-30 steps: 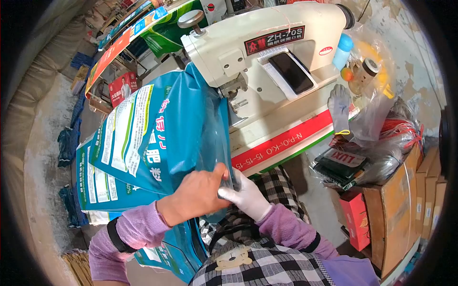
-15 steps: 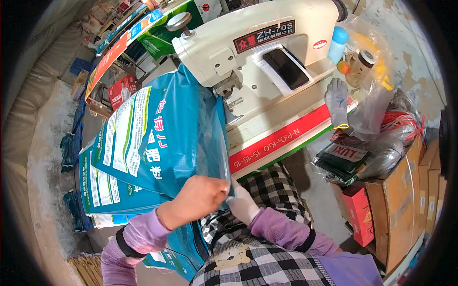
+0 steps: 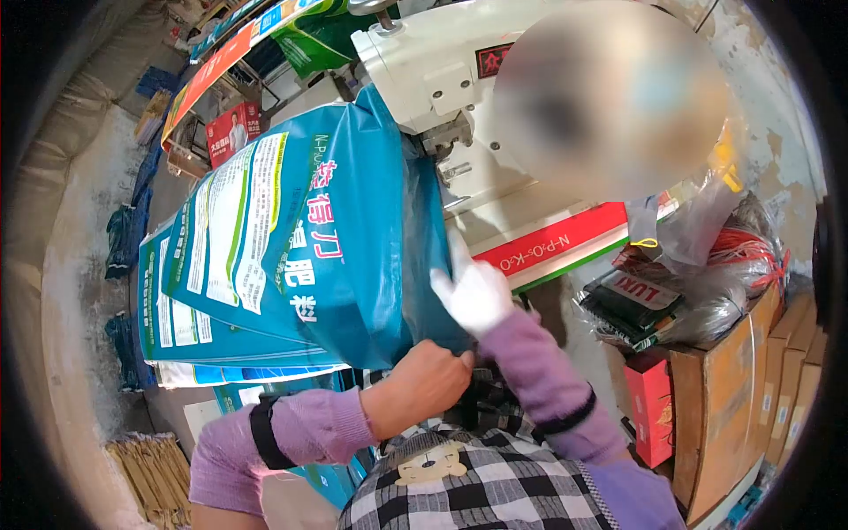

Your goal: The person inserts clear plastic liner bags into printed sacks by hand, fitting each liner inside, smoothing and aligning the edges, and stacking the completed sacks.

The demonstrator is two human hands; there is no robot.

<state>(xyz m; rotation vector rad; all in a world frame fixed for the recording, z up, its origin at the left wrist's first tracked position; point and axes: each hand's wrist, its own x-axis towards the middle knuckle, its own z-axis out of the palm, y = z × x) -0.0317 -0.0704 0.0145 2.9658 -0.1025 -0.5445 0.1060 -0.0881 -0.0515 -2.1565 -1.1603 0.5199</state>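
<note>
A teal fertilizer bag (image 3: 353, 291) with white and pink print lies across the left and middle, its upper corner by the needle area of the white sewing machine (image 3: 415, 75). My left hand (image 3: 424, 384), bare, is closed on the bag's near right corner. My right hand (image 3: 480, 296) wears a white glove and lies beside the bag's right edge, its thumb and forefinger stretched apart. Clear plastic liner shows along that edge. Whether the right fingertips press on the bag is hard to see.
A blurred round patch covers much of the machine. At right are a cardboard box (image 3: 720, 415), a red box (image 3: 651, 411) and plastic-wrapped bundles (image 3: 724, 283). A red-and-white strip (image 3: 556, 247) runs along the machine's front. Stacked brown sheets (image 3: 150, 477) stand at lower left.
My right hand has left the corner beside my left hand and moved up along the bag's edge, its fingers spreading. My left hand has shifted right and slightly down. The view has shifted too.
</note>
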